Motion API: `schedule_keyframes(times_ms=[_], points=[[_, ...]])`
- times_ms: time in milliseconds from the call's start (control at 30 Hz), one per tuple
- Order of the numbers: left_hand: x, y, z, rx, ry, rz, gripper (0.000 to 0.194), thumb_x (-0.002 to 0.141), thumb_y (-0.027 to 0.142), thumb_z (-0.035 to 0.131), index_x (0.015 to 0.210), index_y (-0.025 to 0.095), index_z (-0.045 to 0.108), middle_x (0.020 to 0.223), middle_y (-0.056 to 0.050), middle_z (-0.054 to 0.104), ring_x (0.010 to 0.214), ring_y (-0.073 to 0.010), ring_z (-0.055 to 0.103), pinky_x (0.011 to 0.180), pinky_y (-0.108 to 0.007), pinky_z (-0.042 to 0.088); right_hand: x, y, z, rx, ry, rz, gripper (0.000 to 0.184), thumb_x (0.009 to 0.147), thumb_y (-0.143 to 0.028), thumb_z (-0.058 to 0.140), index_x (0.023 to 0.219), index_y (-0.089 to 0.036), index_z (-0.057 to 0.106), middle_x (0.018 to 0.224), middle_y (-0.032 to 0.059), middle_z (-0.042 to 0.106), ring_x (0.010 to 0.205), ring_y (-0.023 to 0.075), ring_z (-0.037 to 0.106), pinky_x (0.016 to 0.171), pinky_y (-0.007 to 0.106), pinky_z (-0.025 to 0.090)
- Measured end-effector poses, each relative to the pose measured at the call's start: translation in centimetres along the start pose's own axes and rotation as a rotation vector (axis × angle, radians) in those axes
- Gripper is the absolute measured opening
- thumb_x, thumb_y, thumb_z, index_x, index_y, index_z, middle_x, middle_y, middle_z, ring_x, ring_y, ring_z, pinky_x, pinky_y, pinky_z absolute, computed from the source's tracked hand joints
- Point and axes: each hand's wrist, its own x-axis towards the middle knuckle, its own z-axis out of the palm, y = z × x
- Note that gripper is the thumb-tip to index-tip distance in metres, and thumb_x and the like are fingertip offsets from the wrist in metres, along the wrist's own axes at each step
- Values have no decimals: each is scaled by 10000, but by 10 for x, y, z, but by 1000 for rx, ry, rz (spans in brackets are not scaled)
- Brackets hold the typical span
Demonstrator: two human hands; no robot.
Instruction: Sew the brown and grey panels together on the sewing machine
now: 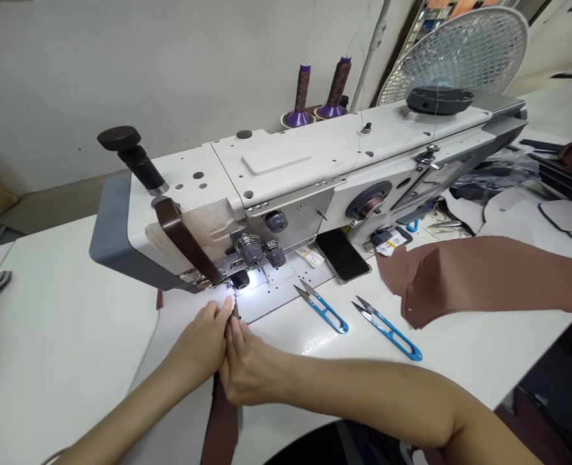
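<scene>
in the head view, the left hand and the right hand both pinch a long brown strip near the front end of the big white sewing machine. two blue snippers lie on the white table, right of the hands.

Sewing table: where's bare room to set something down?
Largest: the white tabletop left of the sewing machine, past the left hand. Another: right of the blue snips, between the brown panel and the tabletop's front edge. Crowded: around the right hand by the brown strip; under the machine arm, by the phone; right rear, among cut pieces.
</scene>
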Motion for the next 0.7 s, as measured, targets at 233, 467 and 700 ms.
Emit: schedule_keyframes(times_ms=[233, 467, 700], points=[[-7, 5, 2, 7, -16, -27, 598, 874, 127, 351, 1466, 84, 278, 1090, -137, 510, 974, -227, 536, 850, -330, 449, -2, -8, -7, 46, 28, 39, 285, 793, -92, 430, 885, 53, 659, 869, 331, 674, 830, 402, 689, 692, 545, 513], [0, 7, 0, 15, 4, -11, 583, 859, 56, 329, 1441, 96, 302, 1070, -118, 517, 958, -186, 543, 876, -278, 447, 1, 5, 1, 53, 7, 20, 227, 789, -79, 467, 835, 49, 648, 864, 360, 660, 816, 408, 686, 673, 557, 511], [6, 12, -8, 10, 7, -11, 571, 841, 14, 310, 1409, 59, 347, 1076, -127, 523, 972, -183, 549, 898, -276, 440, 0, 9, 4, 80, -56, -32, 209, 834, -89, 498, 860, 55, 648, 879, 365, 657, 828, 413, 681, 689, 594, 498]])
